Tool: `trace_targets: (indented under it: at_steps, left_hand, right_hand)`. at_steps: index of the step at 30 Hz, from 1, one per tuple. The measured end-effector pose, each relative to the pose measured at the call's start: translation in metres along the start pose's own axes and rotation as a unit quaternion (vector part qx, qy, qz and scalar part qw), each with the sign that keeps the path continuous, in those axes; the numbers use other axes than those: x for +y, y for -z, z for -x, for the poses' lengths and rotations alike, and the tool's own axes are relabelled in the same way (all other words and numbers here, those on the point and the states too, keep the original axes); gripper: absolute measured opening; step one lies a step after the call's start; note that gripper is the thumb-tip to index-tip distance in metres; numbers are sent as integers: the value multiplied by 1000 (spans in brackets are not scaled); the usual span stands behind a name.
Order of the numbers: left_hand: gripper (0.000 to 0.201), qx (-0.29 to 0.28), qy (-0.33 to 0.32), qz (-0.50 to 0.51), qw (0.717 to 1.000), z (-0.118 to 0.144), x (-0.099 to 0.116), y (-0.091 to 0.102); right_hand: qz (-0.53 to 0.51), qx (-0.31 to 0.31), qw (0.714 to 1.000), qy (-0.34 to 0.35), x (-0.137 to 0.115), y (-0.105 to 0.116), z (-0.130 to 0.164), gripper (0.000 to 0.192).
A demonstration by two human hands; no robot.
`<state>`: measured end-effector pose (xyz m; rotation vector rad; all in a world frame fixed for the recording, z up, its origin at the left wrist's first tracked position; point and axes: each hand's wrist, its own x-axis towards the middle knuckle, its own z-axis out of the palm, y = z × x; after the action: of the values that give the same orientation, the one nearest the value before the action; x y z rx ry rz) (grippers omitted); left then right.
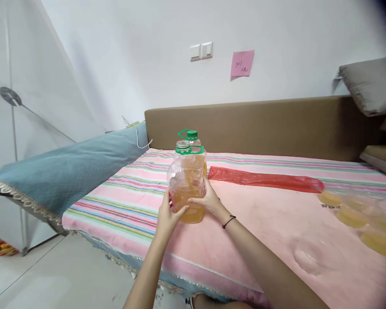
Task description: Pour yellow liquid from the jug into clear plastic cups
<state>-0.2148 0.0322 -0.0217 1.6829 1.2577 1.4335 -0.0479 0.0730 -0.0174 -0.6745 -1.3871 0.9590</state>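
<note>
A clear plastic jug with a green handle ring and no cap is partly filled with yellow liquid. My left hand wraps its left side, thumb across the front. On the jug's right side lies my right hand, also closed around it, with a dark band on that wrist. Behind stands a second jug with a green cap, largely hidden by the first. Whether the front jug rests on the cloth or is slightly raised, I cannot tell.
A striped pink cloth covers the bed-like surface. A red plastic bag lies behind to the right. Several clear cups of yellow liquid stand at the right, with a clear round plastic piece nearer. A brown headboard borders the back.
</note>
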Motion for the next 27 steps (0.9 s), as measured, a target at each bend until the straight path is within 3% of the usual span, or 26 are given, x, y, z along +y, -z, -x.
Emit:
trace_targets:
  at_steps: [7, 11, 15, 21, 27]
  left_hand:
    - [80, 24, -14, -9, 1000, 13, 25, -4]
    - [80, 23, -47, -36, 998, 29, 64, -3]
    - [76, -7, -96, -34, 995, 55, 114, -7]
    - [55, -138, -141, 81, 977, 92, 167, -37]
    - [87, -334, -59, 234, 911, 120, 201, -100]
  right_hand:
    - [-39, 54, 998, 20, -25, -17, 15, 85]
    - [-35, 80, 995, 49, -63, -10, 33, 81]
    - [-29, 105, 990, 94, -108, 15, 61, 84]
    - [-4, 161, 981, 105, -177, 79, 132, 81]
    - [102, 210, 969, 86, -245, 142, 220, 79]
